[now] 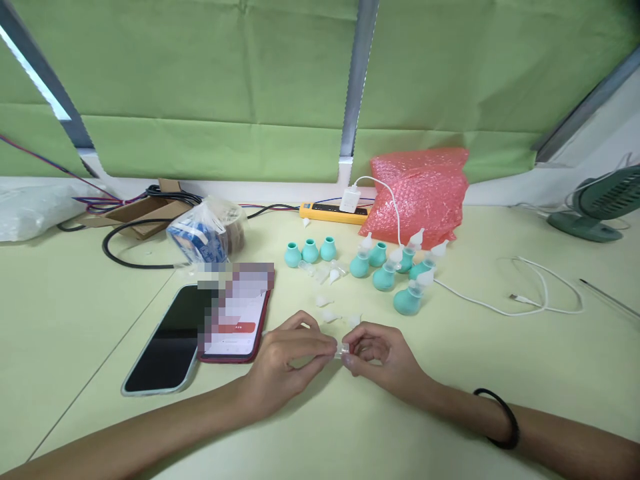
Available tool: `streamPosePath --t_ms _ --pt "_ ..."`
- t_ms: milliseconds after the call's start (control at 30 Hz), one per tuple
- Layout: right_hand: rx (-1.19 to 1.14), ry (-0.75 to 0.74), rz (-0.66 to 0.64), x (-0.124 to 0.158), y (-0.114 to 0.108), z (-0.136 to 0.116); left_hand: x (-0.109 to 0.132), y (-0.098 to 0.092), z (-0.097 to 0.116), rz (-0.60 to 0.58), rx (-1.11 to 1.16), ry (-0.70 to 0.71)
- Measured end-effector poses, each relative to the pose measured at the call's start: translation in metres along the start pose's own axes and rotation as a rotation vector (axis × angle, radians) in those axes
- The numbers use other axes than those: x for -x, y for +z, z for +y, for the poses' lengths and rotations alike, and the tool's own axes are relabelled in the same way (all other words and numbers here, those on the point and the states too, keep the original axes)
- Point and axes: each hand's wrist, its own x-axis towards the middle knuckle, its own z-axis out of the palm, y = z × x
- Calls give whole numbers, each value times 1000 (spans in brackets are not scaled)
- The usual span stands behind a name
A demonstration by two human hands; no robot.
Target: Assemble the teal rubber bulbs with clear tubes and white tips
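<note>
Between my fingertips is a small clear plastic piece (pixel 342 350), gripped from both sides just above the table. My left hand (pixel 290 353) pinches its left end, and my right hand (pixel 383 357) pinches its right end. Just beyond lie several white pointed tips (pixel 330 316). Farther back are loose clear connectors (pixel 307 268) beside three open teal bulbs (pixel 310 251). To the right stand several more teal bulbs (pixel 407 301), most with a clear connector and a white tip (pixel 425 278) on top, some tilted. The exact form of the held piece is partly covered by my fingers.
Two phones lie on the left, one dark (pixel 163 347) and one lit (pixel 235 333). Behind are a bagged blue package (pixel 200 233), a yellow power strip (pixel 325 213) and pink bubble wrap (pixel 415 193). A white cable (pixel 490 307) and a green fan (pixel 585 225) are on the right.
</note>
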Motion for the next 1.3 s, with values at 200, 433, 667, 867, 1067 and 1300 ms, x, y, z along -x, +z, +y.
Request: streamPosePath --t_ms 200,433,667,867,1067,1300 --pt "54 -46 -12 1 2 0 -3 1 0 -19 -45 -12" --pt "64 -68 -17 2 2 1 -3 -3 4 -89 -12 -161" --pt "55 -69 -17 2 1 1 -4 -4 4 -108 1 -218" --pt "49 -60 -13 1 0 1 -3 -3 4 -99 -18 -141" --pt "28 -61 -9 2 1 1 -1 -2 2 -79 -90 -37" --pt "-12 -37 -18 2 0 0 0 -2 0 -87 -160 77"
